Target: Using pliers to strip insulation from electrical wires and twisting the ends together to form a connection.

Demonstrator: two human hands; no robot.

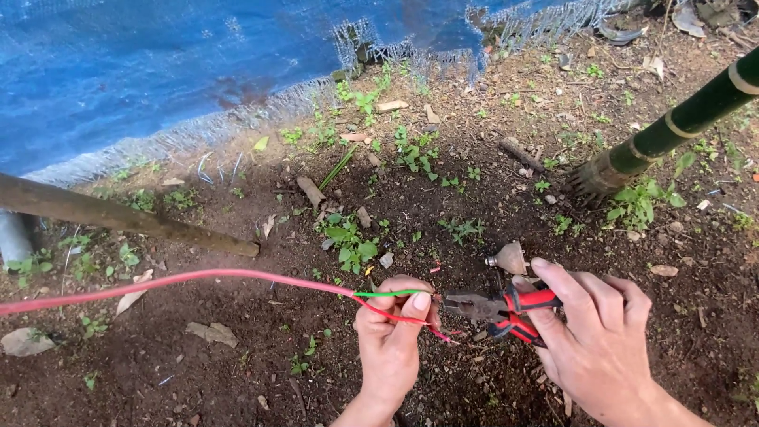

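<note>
The left hand (389, 336) is closing its grip on the end of a pink cable (174, 281), thumb and forefinger pinching the spot where the outer sheath stops and two thin inner wires are coming out. The green wire (387, 293) is running straight across the top of the fingers toward the right, while the red wire (411, 320) is slanting down past the thumb and poking out just below it. The right hand (589, 336) is wrapping its grip around the red-and-black handles of a pair of pliers (494, 307), the index finger lying along the upper handle. The dark metal nose of the pliers is pointing left, sitting just beside the left thumb and the tip of the green wire; whether the nose is touching the wire cannot be told.

From the left hand, the pink cable is arching away to the left edge of the view, hanging above bare dark soil (237, 372) dotted with small green weeds and dry leaves. A small metal cone-shaped object (507, 258) is lying on the ground just above the right hand. A brown wooden pole (118, 213) is slanting across the left side, a green bamboo stalk (680, 126) is rising at the upper right, and a blue tarpaulin (158, 71) with a frayed edge is covering the top left.
</note>
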